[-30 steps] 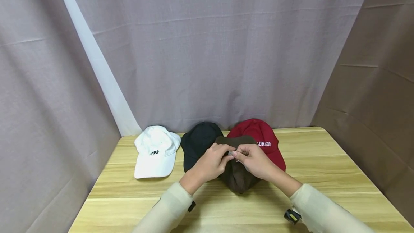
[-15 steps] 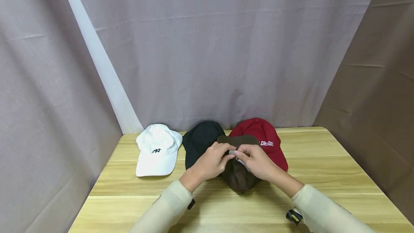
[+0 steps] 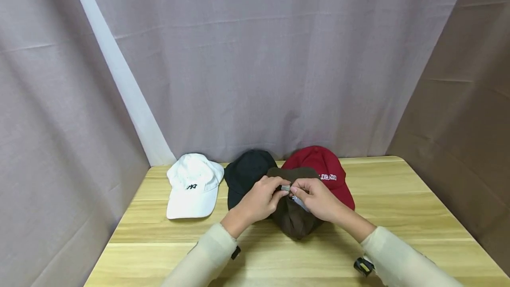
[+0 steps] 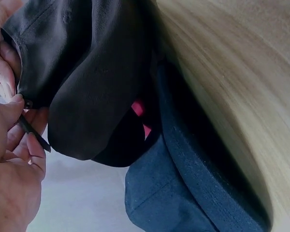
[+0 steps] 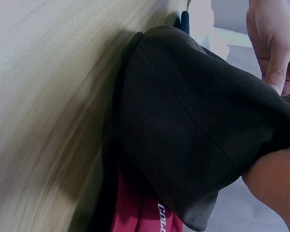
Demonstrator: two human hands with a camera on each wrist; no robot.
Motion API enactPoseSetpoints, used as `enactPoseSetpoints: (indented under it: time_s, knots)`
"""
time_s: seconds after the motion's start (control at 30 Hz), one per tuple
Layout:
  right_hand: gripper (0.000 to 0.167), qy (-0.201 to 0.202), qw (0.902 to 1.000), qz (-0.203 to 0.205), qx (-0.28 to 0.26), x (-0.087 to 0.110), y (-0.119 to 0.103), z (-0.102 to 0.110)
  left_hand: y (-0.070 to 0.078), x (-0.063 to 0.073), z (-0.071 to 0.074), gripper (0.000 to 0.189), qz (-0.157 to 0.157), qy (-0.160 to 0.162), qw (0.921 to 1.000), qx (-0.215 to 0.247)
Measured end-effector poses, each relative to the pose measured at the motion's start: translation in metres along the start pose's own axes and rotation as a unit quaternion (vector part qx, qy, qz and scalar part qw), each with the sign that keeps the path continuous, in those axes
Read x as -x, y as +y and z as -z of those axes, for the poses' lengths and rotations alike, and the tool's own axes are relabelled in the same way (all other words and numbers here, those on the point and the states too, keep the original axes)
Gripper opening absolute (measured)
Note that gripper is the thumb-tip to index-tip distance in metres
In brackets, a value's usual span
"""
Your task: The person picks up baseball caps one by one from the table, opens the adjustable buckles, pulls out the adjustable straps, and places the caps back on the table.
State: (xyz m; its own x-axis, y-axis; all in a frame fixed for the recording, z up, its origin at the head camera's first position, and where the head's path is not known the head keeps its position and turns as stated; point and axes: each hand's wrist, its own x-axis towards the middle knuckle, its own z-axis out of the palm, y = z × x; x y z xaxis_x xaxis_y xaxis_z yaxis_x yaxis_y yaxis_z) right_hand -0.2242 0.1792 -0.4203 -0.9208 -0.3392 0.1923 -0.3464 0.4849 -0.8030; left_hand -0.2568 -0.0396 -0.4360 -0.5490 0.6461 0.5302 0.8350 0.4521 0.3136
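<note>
In the head view a dark brown cap [image 3: 294,223] stands between both hands, its back strap turned up. My left hand [image 3: 256,200] pinches the strap at a small grey clasp [image 3: 285,188]. My right hand [image 3: 320,199] pinches the strap just right of that clasp. The left wrist view shows the narrow dark strap end [image 4: 35,133] between the left fingers, with a snap-like dot beside it. Much of the brown cap's crown [image 5: 183,121] fills the right wrist view. A pale patch [image 3: 299,203] shows under the right fingers.
Behind the brown cap sit a black cap [image 3: 249,169] and a red cap [image 3: 316,160] with white lettering. A white cap [image 3: 193,189] lies to the left on the wooden table [image 3: 159,251]. A grey curtain [image 3: 255,65] hangs at the table's back.
The fingers of my right hand have shifted slightly right, so more of the grey clasp and the pale patch shows. The caps on the table have not moved.
</note>
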Motion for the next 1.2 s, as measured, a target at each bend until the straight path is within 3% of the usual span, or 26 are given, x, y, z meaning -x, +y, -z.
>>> enactPoseSetpoints:
  time_s: [0.6, 1.2]
  knots:
    - [0.018, 0.036, 0.9993, -0.005, 0.003, -0.0044, -0.0009, -0.0028, -0.0011, 0.0001, 0.0017, 0.021, -0.006, 0.016, 0.9998, 0.0]
    - [0.018, 0.024, 0.9996, -0.011, 0.003, -0.0006, -0.0006, -0.0008, -0.0033, 0.0007, -0.0007, 0.021, -0.001, 0.004, 0.9999, 0.013]
